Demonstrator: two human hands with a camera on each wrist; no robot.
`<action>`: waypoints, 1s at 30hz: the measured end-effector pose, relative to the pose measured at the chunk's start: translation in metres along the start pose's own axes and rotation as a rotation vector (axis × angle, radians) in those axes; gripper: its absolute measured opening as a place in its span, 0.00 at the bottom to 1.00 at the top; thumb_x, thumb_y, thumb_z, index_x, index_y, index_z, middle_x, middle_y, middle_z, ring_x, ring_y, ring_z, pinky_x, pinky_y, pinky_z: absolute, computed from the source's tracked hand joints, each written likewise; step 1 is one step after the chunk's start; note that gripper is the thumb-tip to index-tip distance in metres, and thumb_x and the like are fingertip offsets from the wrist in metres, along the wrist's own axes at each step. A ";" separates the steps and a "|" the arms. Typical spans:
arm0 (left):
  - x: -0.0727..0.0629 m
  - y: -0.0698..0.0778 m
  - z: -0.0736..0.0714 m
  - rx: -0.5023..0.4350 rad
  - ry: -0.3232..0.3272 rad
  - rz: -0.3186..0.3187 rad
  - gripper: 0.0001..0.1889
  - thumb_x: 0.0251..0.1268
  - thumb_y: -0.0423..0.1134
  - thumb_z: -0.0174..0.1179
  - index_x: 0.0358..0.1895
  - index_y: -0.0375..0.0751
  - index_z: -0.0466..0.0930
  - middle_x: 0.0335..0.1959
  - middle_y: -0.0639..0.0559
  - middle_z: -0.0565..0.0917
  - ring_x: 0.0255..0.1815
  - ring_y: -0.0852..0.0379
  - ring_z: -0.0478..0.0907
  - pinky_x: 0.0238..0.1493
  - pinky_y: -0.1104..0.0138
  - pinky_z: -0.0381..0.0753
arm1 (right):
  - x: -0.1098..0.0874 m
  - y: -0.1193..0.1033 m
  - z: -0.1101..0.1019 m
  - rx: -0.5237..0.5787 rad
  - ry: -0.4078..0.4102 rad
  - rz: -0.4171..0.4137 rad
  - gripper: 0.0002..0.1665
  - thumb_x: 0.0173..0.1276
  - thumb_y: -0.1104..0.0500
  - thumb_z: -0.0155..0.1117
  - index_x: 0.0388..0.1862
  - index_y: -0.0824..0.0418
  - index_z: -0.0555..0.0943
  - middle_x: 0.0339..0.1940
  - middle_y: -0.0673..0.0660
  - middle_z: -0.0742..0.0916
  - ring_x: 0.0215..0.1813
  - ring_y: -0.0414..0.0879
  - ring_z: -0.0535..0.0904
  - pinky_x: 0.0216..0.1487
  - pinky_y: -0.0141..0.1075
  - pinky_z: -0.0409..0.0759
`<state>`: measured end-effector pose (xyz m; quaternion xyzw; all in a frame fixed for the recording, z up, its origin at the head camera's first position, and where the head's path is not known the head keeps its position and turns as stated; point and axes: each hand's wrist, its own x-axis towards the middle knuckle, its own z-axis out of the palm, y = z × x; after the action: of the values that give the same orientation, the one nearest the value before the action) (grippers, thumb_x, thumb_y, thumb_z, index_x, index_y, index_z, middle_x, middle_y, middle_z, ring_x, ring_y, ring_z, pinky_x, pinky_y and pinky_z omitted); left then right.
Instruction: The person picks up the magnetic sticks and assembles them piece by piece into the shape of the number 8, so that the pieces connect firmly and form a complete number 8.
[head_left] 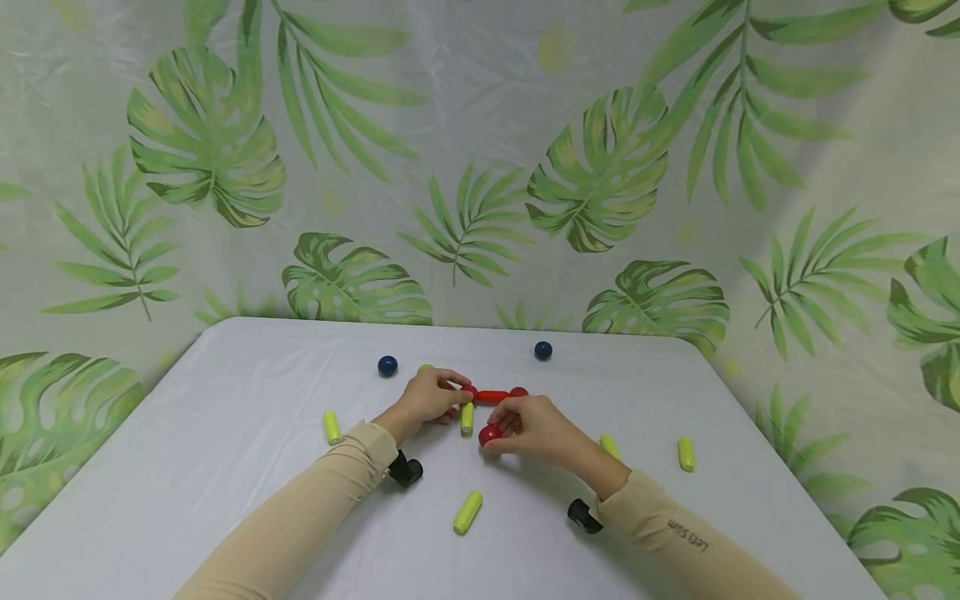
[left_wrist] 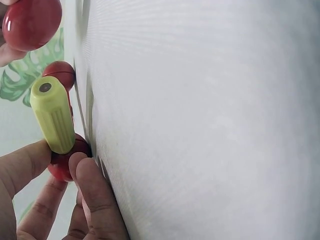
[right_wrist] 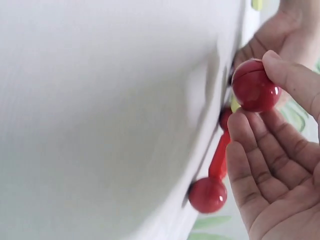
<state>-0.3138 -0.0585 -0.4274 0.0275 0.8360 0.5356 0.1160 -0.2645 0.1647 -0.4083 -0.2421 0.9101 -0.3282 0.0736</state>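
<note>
My left hand (head_left: 429, 397) grips a red ball (head_left: 469, 390) at the left end of a red rod (head_left: 492, 397). Another red ball (head_left: 518, 392) caps the rod's right end. From the gripped ball a yellow-green rod (head_left: 467, 418) points toward me; its free end shows a small dark round spot in the left wrist view. Just right of that end, my right hand (head_left: 538, 429) pinches a loose red ball (right_wrist: 256, 90) between thumb and fingertips, apart from the rod. A thin seam line runs across this ball in the right wrist view.
Two dark blue balls (head_left: 387, 366) (head_left: 543, 351) lie toward the back of the white table (head_left: 247, 433). Several yellow-green rods lie about: one at left (head_left: 332, 427), one in front (head_left: 467, 512), one at far right (head_left: 686, 454), one partly behind the right wrist (head_left: 609, 445).
</note>
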 end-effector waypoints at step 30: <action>0.002 -0.001 0.000 -0.019 -0.003 -0.001 0.14 0.72 0.39 0.71 0.57 0.44 0.89 0.46 0.45 0.86 0.30 0.57 0.83 0.30 0.70 0.84 | 0.007 -0.012 0.025 0.014 0.045 -0.036 0.18 0.60 0.55 0.86 0.39 0.59 0.85 0.34 0.49 0.88 0.36 0.39 0.81 0.40 0.27 0.82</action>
<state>-0.3157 -0.0585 -0.4284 0.0267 0.8307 0.5434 0.1178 -0.2590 0.1392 -0.4202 -0.2507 0.9046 -0.3412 0.0489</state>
